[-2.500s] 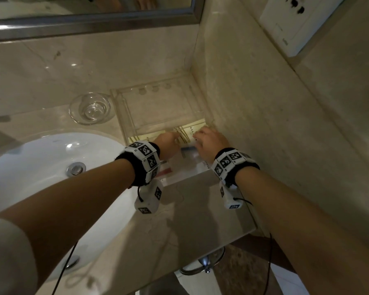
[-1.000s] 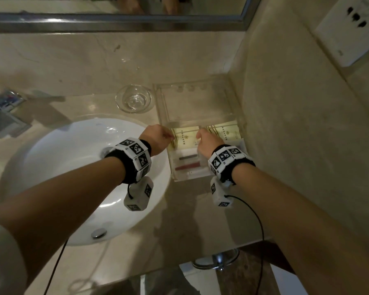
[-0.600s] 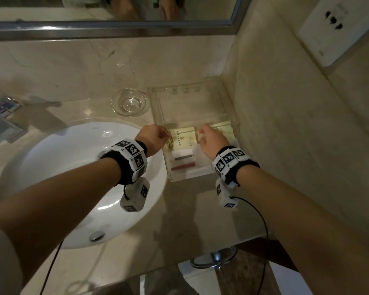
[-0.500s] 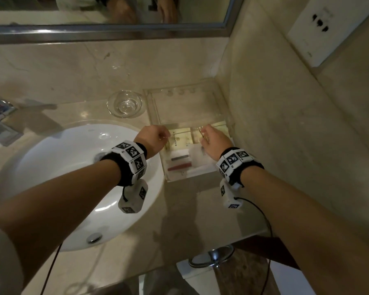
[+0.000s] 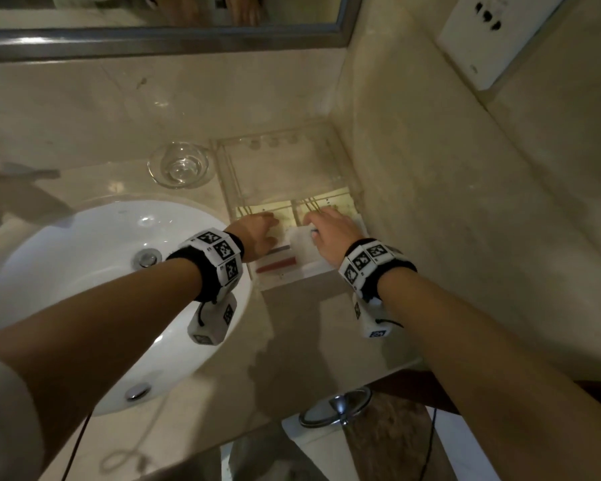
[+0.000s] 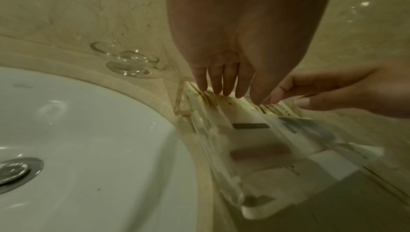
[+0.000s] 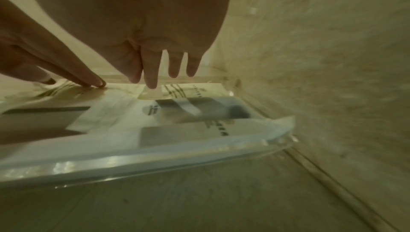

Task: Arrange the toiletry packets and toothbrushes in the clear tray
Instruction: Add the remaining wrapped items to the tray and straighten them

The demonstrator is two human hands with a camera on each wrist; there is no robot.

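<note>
Both hands (image 5: 257, 227) (image 5: 330, 230) pressing cream packets (image 5: 333, 201) flat into clear tray (image 5: 243, 182) — fingers (image 6: 221, 85) straight, slightly apart — squaring the row.

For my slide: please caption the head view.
Both hands straighten yellow packets in the clear tray.

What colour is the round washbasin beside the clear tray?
White, with a shiny metal drain; the round washbasin shows best in the head view.
</note>
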